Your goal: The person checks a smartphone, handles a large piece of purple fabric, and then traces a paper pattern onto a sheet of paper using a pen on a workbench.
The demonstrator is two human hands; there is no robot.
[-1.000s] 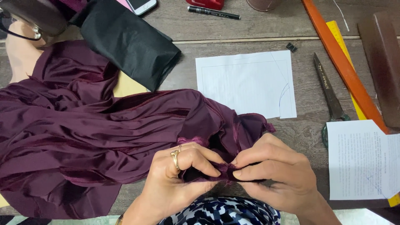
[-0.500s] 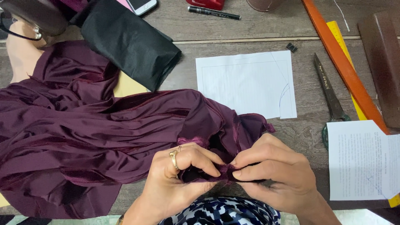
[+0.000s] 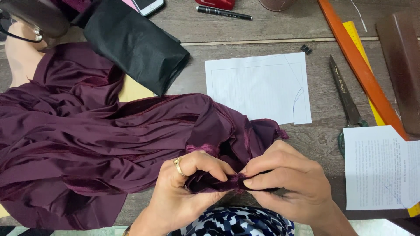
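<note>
Fingers (image 3: 218, 172) still pinch maroon cloth (image 3: 87, 144), no shift vs. prev.

I see my left hand (image 3: 183, 192) and right hand (image 3: 288, 183) pinching a bunched edge of the dark purple fabric (image 3: 87, 144), fingertips meeting. The fabric spreads left across the wooden bench (image 3: 262, 26). Beyond lie a white paper pattern (image 3: 258, 87), black cloth (image 3: 135, 43), scissors (image 3: 345, 100), an orange ruler (image 3: 358, 65) and a printed sheet (image 3: 380, 170).
</note>
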